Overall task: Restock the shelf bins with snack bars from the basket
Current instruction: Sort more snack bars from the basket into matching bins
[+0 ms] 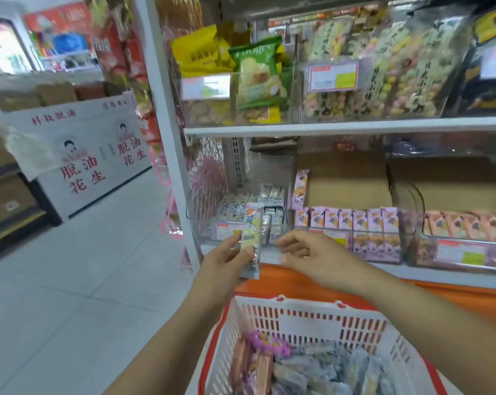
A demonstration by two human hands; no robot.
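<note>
My left hand (pixel 227 262) grips a pale yellow and grey snack bar (pixel 252 232) upright, just in front of the clear left shelf bin (pixel 207 223) that holds several similar bars. Beside it, my right hand (pixel 306 252) hovers with loosely bent fingers and holds nothing. Below my arms stands the white and red basket (pixel 312 317), with several grey, pink and purple snack bars (pixel 306 372) lying in it.
The middle bin holds pink bars (pixel 352 220) and the right bin peach ones (pixel 457 223). Cardboard boxes (pixel 346 181) sit behind them. An orange ledge (pixel 455 295) runs under the shelf. The shelf above carries snack bags (pixel 258 72). Tiled floor (pixel 84 266) and a white display box (pixel 78 155) lie to the left.
</note>
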